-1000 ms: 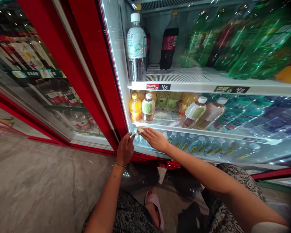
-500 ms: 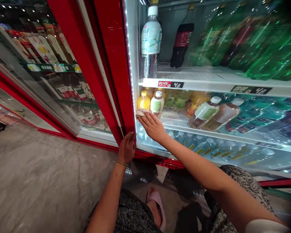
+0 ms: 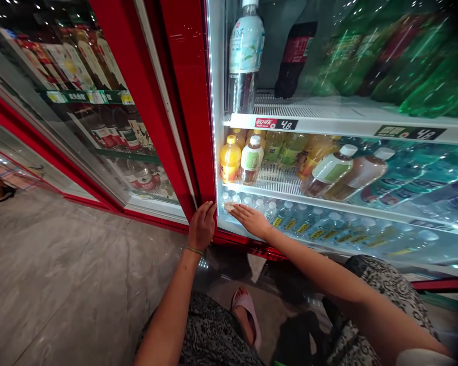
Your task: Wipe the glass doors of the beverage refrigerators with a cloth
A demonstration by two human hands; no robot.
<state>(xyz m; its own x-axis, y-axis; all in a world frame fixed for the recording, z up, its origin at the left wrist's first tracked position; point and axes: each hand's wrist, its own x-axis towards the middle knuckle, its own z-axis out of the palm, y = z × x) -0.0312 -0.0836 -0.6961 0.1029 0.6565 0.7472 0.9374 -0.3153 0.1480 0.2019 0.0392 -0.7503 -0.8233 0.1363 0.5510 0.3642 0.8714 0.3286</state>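
Note:
My right hand (image 3: 250, 219) lies flat, fingers stretched out, over a light-coloured cloth (image 3: 228, 206) on the glass door of a drinks fridge. Only a small edge of the cloth shows past the fingertips; the palm covers the remainder. Behind the hand is the bottom row of clear water bottles (image 3: 290, 216). On the red door frame (image 3: 198, 152), near its lower end, rests my left hand (image 3: 202, 223), fingers extended and holding nothing. Just above the right hand, an orange juice bottle (image 3: 230, 161) and a bottle with a white-and-green label (image 3: 251, 161) stand inside.
A second fridge with bottles (image 3: 125, 137) stands to the left. Large bottles, including a clear one with a pale blue label (image 3: 246, 46), fill the upper shelf. Grey stone floor (image 3: 80, 274) spreads below left. My pink slipper (image 3: 246, 310) is close to the fridge base.
My right hand has slid down the glass with the cloth, from the middle shelf's bottles to the bottom row. The left hand stays on the frame. The view has shifted slightly.

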